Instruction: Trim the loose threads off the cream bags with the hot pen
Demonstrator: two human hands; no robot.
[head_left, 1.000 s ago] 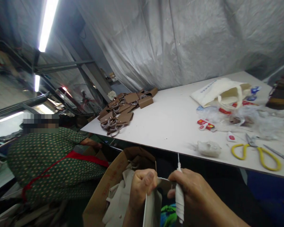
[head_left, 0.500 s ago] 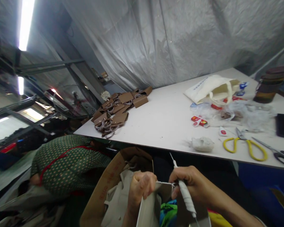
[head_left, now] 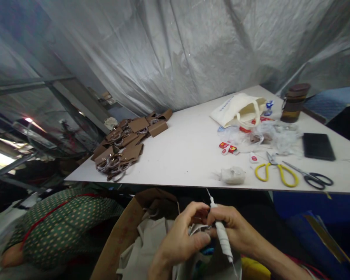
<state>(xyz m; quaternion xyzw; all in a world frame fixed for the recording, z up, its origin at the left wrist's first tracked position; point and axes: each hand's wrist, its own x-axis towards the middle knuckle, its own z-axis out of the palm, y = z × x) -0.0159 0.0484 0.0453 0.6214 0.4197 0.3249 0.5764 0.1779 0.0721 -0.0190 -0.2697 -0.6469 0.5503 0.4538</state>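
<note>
My right hand (head_left: 235, 223) is closed around a thin awl-like tool (head_left: 223, 238), its handle wrapped in white tape and a fine metal point at its upper end. Beside it, my left hand (head_left: 185, 235) curls its fingers and thumb over the edge of a grey leather-like piece (head_left: 198, 228). The fingertips of both hands nearly meet at that edge, which they partly hide. Left of my hands, a cardboard box (head_left: 112, 247) holds several grey pieces (head_left: 146, 241) of similar material.
On the white table (head_left: 177, 155) lie brown pieces with rings (head_left: 128, 140), a cloth bag (head_left: 231, 111), plastic wrapping (head_left: 282, 136), a white bundle (head_left: 232, 175), yellow-handled scissors (head_left: 288, 179), black scissors (head_left: 315, 181), a dark tablet-like object (head_left: 319, 146) and a bottle (head_left: 294, 103). A person in dotted green (head_left: 67, 225) bends at left.
My left hand has moved right and opened from a fist-like grip to reach around the piece's edge, close to my right hand. The whole view has swung to the right.
</note>
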